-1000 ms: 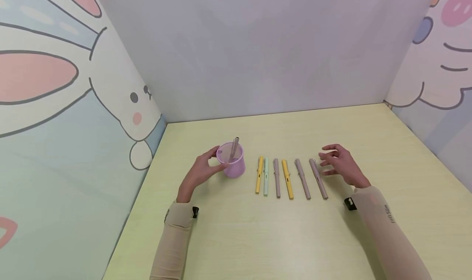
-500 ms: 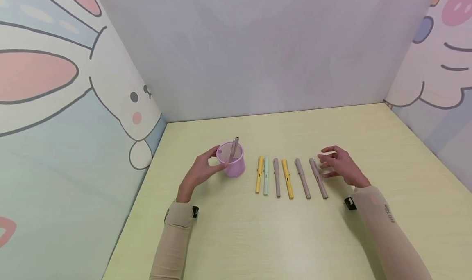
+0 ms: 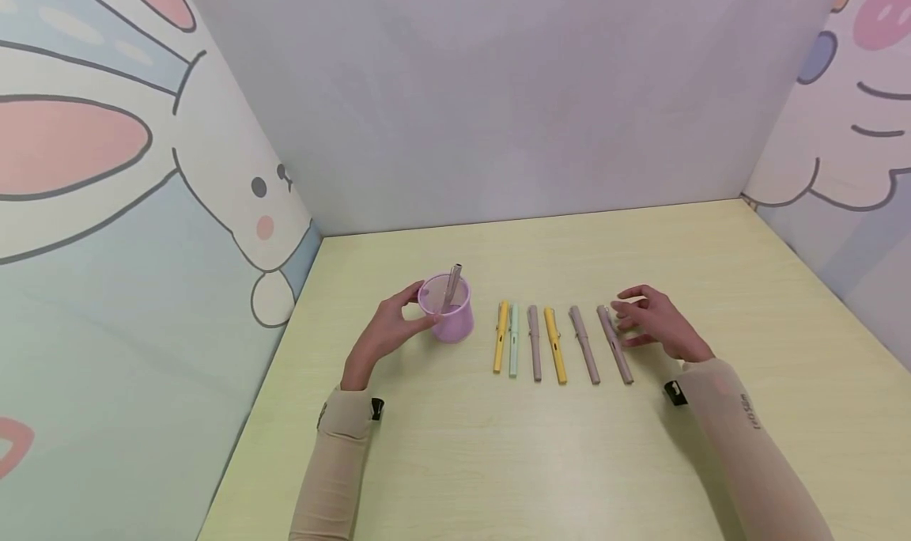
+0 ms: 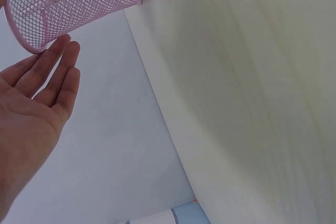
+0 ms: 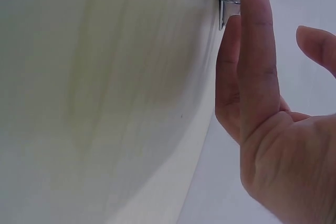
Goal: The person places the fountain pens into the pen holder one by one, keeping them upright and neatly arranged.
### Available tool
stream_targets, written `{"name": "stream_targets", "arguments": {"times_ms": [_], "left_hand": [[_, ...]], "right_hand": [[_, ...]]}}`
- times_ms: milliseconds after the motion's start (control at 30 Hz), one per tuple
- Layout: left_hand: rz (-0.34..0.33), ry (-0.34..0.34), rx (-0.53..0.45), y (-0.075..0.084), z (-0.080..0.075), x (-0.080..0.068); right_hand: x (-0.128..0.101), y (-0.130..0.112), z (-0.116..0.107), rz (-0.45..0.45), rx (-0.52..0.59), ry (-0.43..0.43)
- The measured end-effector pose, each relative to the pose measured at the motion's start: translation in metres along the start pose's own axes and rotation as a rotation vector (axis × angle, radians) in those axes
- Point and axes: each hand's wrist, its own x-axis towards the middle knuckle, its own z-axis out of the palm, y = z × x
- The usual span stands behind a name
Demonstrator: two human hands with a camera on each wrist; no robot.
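Observation:
My left hand (image 3: pixel 387 331) holds the purple mesh pen cup (image 3: pixel 458 327) by its rim, thumb on the near side and fingers on the far side. One mauve pen (image 3: pixel 451 286) leans inside the cup, its end poking above the rim. In the left wrist view the fingertips touch the mesh cup (image 4: pixel 94 9) near its rim. At the right, my right hand (image 3: pixel 660 323) hovers with loosely bent fingers beside the clip end of the rightmost mauve pen (image 3: pixel 616 351). The right wrist view shows that pen (image 5: pixel 230 3) just past the fingertips, with no grip on it visible.
Left of that pen, a spaced row holds a mauve pen (image 3: pixel 585 347), a yellow pen (image 3: pixel 555 347), another mauve pen (image 3: pixel 534 343), a mint pen (image 3: pixel 514 343) and a yellow pen (image 3: pixel 501 339). Walls stand behind and beside the pale wooden table (image 3: pixel 491 462).
The right hand has shifted slightly left and toward the body, its fingertips closer to the rightmost mauve pen. The left hand, cup and pens stay put.

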Motion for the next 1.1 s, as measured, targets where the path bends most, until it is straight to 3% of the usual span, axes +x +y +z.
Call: {"name": "stream_targets", "arguments": {"times_ms": [667,1100], "left_hand": [[-0.011,-0.004,-0.004,0.0008,-0.0003,-0.0006],[-0.002,-0.003,-0.004,0.0,-0.0003,-0.0002]], "right_hand": [[0.0018,-0.0051,0.0055,0.073,-0.055,-0.022],[0.0053,-0.0059,0.0092,0.068,-0.143,-0.03]]}}
